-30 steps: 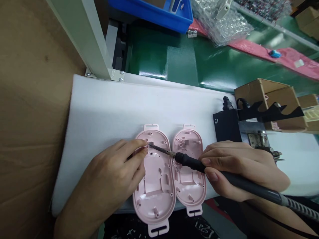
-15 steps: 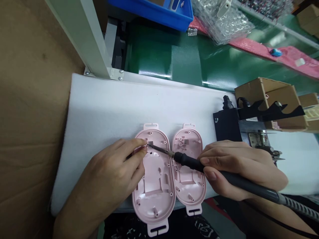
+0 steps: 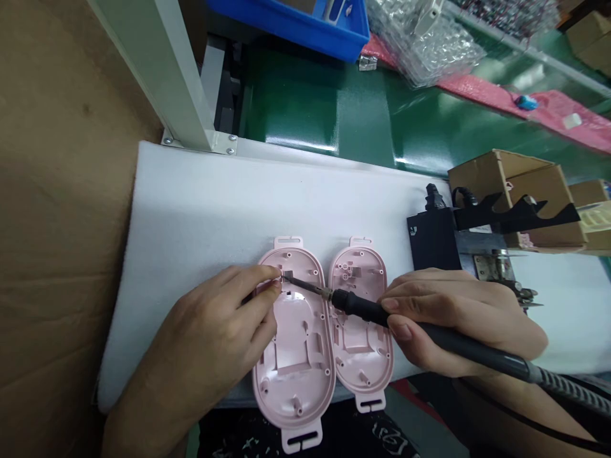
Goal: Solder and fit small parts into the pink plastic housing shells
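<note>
Two pink plastic shell halves lie side by side, hollow side up: the left shell and the right shell. My right hand grips a black soldering iron like a pen. Its tip reaches into the upper left of the left shell, beside a small grey square patch. Just there, my left hand has thumb and forefinger closed in a pinch at the tip. Whatever sits between those fingertips is too small and hidden to name. The iron's cord runs off at lower right.
A black soldering station with a holder stands right, before an open cardboard box. White padding covers the bench. Beyond its far edge runs a green belt with a blue bin and bubble wrap. A metal post rises at left.
Almost nothing differs. Both hands and the iron hold their places, with only a slight shift of the whole view.
</note>
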{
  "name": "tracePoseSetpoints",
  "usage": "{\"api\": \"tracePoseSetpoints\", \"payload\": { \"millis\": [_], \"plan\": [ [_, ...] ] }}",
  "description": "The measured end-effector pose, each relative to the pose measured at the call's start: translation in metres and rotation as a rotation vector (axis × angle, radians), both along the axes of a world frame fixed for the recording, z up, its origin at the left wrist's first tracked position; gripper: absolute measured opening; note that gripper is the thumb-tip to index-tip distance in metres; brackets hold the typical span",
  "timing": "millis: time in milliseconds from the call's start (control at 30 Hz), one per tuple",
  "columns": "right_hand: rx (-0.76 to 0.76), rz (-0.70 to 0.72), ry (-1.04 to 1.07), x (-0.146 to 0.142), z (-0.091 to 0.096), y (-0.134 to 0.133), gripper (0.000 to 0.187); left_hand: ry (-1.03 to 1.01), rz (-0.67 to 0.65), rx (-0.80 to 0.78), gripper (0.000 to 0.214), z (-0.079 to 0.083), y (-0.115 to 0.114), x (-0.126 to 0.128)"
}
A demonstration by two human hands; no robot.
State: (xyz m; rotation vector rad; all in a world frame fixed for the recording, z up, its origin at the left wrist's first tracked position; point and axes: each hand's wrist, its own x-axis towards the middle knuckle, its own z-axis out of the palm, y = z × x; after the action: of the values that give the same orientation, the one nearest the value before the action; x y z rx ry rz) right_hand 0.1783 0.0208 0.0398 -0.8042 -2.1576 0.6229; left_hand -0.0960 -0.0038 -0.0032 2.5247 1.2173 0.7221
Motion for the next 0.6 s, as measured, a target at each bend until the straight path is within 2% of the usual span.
{"api": "tracePoseSetpoints", "payload": {
  "millis": [600],
  "plan": [
    [-0.009,-0.026,-0.006,0.0019,0.0001,-0.0021,0.011,-0.014,0.014,-0.006,0.02,0.0018,0.0013,0.0016]
  ]
}}
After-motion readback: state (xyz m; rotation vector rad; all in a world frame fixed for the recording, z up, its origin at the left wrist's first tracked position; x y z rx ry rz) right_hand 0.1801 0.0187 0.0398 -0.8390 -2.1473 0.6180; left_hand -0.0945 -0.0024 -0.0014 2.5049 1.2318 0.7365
